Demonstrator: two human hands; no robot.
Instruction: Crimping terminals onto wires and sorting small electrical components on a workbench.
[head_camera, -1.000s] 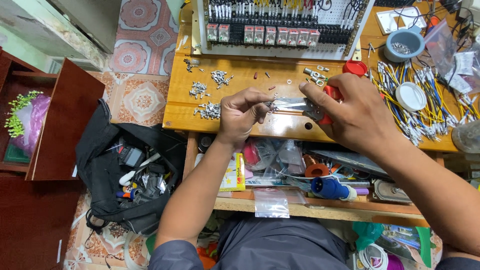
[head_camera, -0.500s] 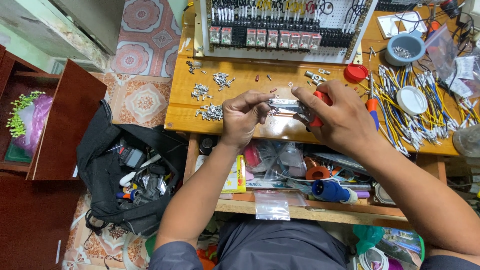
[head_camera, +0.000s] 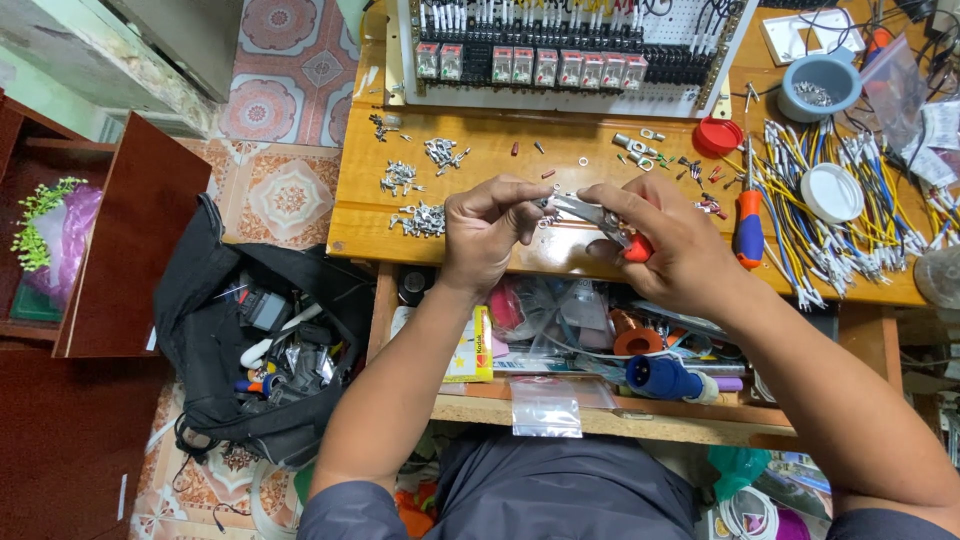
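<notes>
1. Nearest the camera, under the desk (head_camera: 360, 225), a shelf (head_camera: 600, 420) carries a clear bag (head_camera: 546, 405), a blue plug (head_camera: 660, 378) and a tape roll (head_camera: 635, 340).
2. On the floor to the left lies an open black bag (head_camera: 250, 340) full of tools.
3. The left hand (head_camera: 487, 232) hovers over the desk's front edge, thumb and forefinger pinched on a small metal terminal (head_camera: 541, 203) — too tiny to make out clearly.
4. The right hand (head_camera: 672, 245) is clenched round the red handles of pliers (head_camera: 600, 218), whose metal nose points left and meets the terminal between the two hands.
5. Just right of that hand a screwdriver (head_camera: 748, 222) with a red and blue handle lies on the desk.
6. Further right, a heap of wires (head_camera: 850, 215) — yellow, blue, white — with a white lid (head_camera: 832, 192) on top.
7. Left of the hands, small piles of loose terminals (head_camera: 420, 185) are scattered.
8. Beyond, a red cap (head_camera: 718, 137) and a blue bowl (head_camera: 820, 85).
9. Farthest, a white panel (head_camera: 560, 55) with a row of relays stands at the desk's back.
</notes>
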